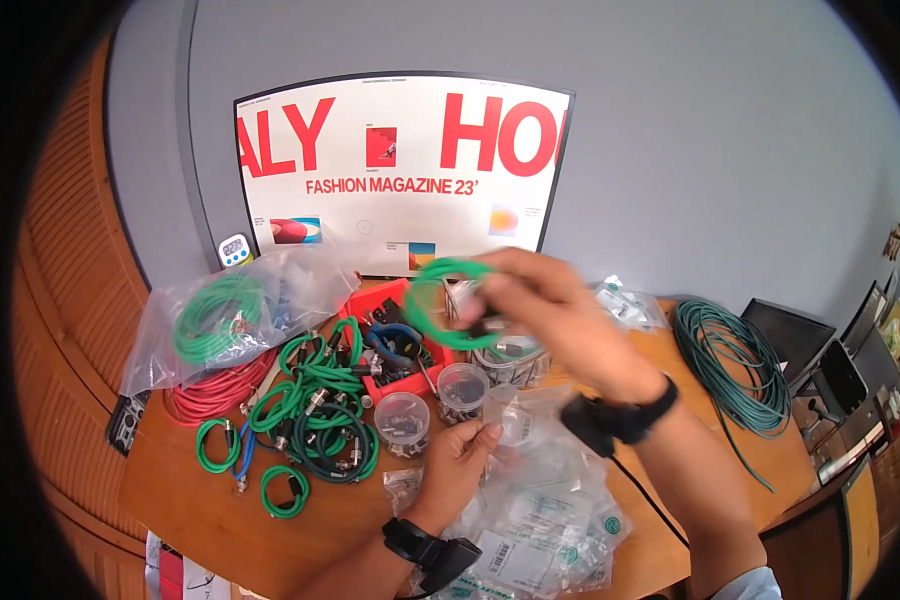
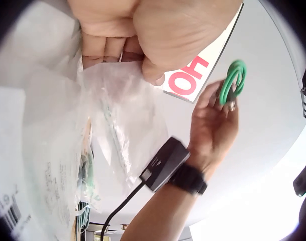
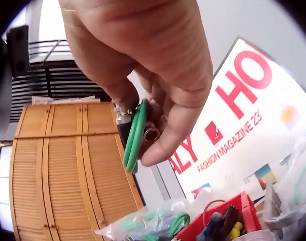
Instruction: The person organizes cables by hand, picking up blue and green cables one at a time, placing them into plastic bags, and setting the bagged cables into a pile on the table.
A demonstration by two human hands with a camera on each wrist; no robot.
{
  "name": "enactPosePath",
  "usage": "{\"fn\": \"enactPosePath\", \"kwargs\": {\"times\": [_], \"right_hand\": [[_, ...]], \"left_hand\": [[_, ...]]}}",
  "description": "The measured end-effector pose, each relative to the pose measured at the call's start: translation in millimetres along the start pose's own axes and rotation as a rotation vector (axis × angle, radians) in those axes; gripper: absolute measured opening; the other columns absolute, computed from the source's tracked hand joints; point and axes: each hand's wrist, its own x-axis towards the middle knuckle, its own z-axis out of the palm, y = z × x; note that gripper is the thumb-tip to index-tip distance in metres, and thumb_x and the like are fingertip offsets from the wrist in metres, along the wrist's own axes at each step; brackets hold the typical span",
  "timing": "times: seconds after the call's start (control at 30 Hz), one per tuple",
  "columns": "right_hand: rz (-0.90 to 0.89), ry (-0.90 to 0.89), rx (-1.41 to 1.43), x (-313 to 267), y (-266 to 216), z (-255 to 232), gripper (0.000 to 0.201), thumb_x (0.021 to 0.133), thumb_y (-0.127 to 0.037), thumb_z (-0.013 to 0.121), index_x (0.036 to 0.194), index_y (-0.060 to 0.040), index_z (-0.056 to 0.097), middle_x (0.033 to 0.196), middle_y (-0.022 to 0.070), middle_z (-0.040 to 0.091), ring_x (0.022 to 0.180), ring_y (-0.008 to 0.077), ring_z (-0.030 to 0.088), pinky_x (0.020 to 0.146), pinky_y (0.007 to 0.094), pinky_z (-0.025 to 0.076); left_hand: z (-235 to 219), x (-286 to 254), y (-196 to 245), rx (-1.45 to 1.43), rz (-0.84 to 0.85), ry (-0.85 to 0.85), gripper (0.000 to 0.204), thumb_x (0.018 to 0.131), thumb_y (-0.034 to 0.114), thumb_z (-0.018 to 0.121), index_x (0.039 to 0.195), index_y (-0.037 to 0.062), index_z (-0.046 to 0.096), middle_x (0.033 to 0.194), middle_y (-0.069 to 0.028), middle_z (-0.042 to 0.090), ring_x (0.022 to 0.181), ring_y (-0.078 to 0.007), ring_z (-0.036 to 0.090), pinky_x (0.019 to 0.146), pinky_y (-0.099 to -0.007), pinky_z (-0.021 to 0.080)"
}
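Gripping the coiled green cable point(image 3: 134, 140) between thumb and fingers, my right hand point(image 1: 555, 300) holds it raised above the tabletop point(image 1: 200, 505), in front of the monitor point(image 1: 400, 150). A metal connector point(image 3: 122, 115) protrudes beside the coil (the head view blurs this detail). My left hand point(image 1: 457, 468) pinches the edge of a clear plastic bag point(image 2: 125, 125), near the printed bags point(image 1: 545, 550) piled on the tabletop. Two round tubs point(image 1: 403, 420) of small parts stand just beyond my left hand; behind them sits the red bin point(image 3: 249, 211), containing tools. The pile of green cables point(image 1: 320, 390) lies to the left.
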Motion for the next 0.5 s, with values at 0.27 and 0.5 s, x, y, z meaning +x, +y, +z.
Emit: {"fn": "enactPosePath", "kwargs": {"times": [0.27, 0.5], "right_hand": [[0.240, 0.357, 0.010, -117, 8, -66, 0.030, 0.104, -0.018, 0.052, 0.120, 0.0054, 0.061, 0.086, 0.0070, 0.070, 0.080, 0.0125, 0.066, 0.074, 0.0265, 0.053], [0.381, 0.150, -0.024, -130, 24, -76, 0.023, 0.100, -0.013, 0.053, 0.109, 0.0041, 0.065, 0.080, 0.0036, 0.068, 0.075, 0.0106, 0.065, 0.071, 0.0262, 0.052]], "left_hand": [[2, -4, 15, 0.071, 0.013, 0.020, 0.034, 0.106, 0.025, 0.054, 0.105, -0.0058, 0.069, 0.094, -0.0074, 0.072, 0.080, -0.0129, 0.069, 0.069, -0.0263, 0.056], [6, -5, 17, 0.012, 0.009, 0.106, 0.041, 0.107, 0.029, 0.050, 0.108, -0.0091, 0.065, 0.100, -0.0150, 0.072, 0.092, -0.0262, 0.073, 0.075, -0.0355, 0.060]]}}
